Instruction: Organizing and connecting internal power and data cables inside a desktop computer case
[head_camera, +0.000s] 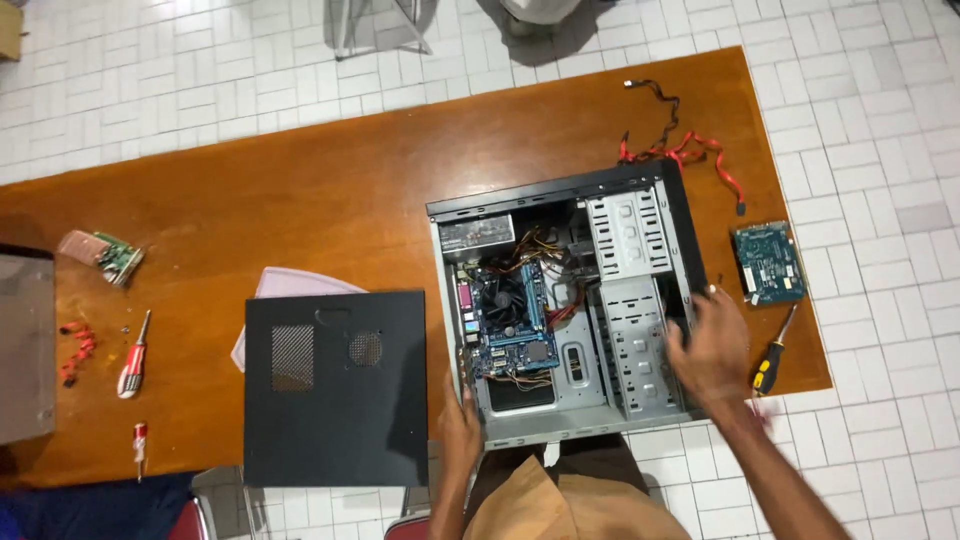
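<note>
An open black computer case (640, 182) lies on its side on the brown wooden table (330, 190), with a blue motherboard (508, 318) and metal drive bays (628, 300) showing inside. My left hand (460, 425) grips the case's near left corner. At the case's near right edge rests my right hand (712, 350), fingers spread over the rim. The removed black side panel (335, 385) lies flat just left of the case.
A bare hard drive (767, 263) and a yellow-handled screwdriver (772, 358) lie right of the case. Red and black cables (680, 145) trail behind it. Red-handled screwdrivers (133, 360), a small circuit card (112, 255) and a grey box (25, 345) sit at the left. White tiled floor surrounds the table.
</note>
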